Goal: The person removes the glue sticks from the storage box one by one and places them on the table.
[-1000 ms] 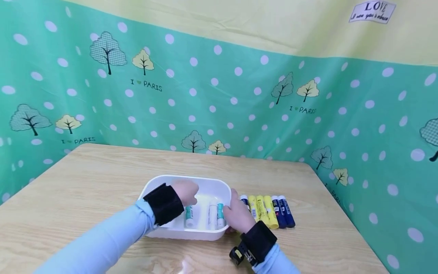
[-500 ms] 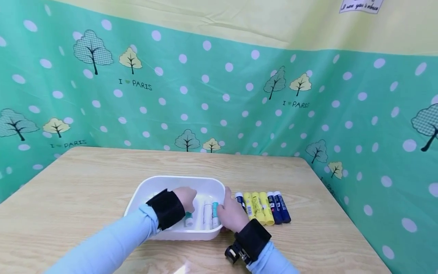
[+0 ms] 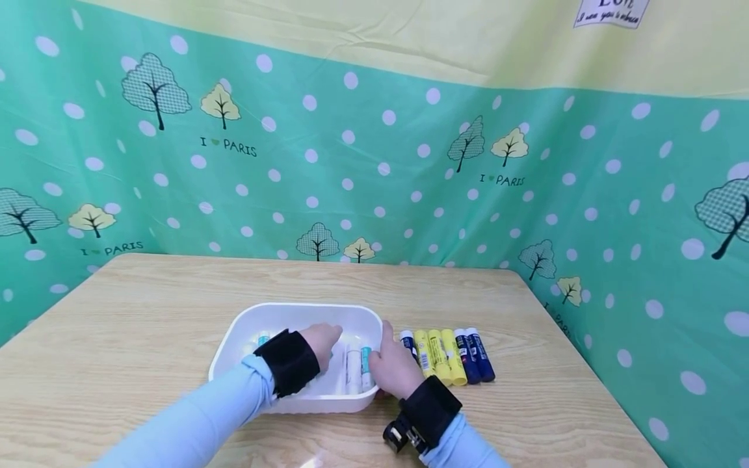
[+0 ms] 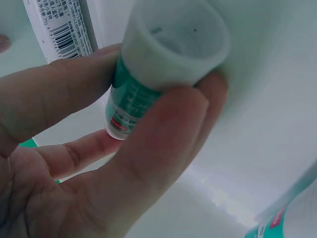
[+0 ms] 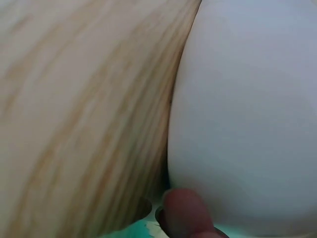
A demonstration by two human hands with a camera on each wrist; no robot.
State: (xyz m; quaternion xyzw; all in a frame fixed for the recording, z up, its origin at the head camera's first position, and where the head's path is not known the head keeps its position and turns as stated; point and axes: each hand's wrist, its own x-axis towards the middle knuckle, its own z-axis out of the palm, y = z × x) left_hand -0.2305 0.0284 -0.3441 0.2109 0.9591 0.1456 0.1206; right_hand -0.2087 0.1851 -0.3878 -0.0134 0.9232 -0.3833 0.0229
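Observation:
A white plastic bin stands on the table. Inside it my left hand pinches a glue stick with a teal label, its open-looking white end turned up toward the wrist camera. My right hand holds the bin's right side at the rim; in the right wrist view a fingertip touches the outer wall. Near that side lie a white glue stick and a teal-and-white glue stick. Another teal-labelled glue stick lies at the bin's left, partly hidden by the left wrist.
Right of the bin, yellow glue sticks lie in a row beside navy glue sticks with white ends. One more navy stick is partly behind my right hand. A green patterned cloth hangs behind the wooden table.
The teal-labelled stick under my left hand has left its place on the bin floor and is now in the fingers. My right hand stays at the bin's side. The head view has shifted slightly.

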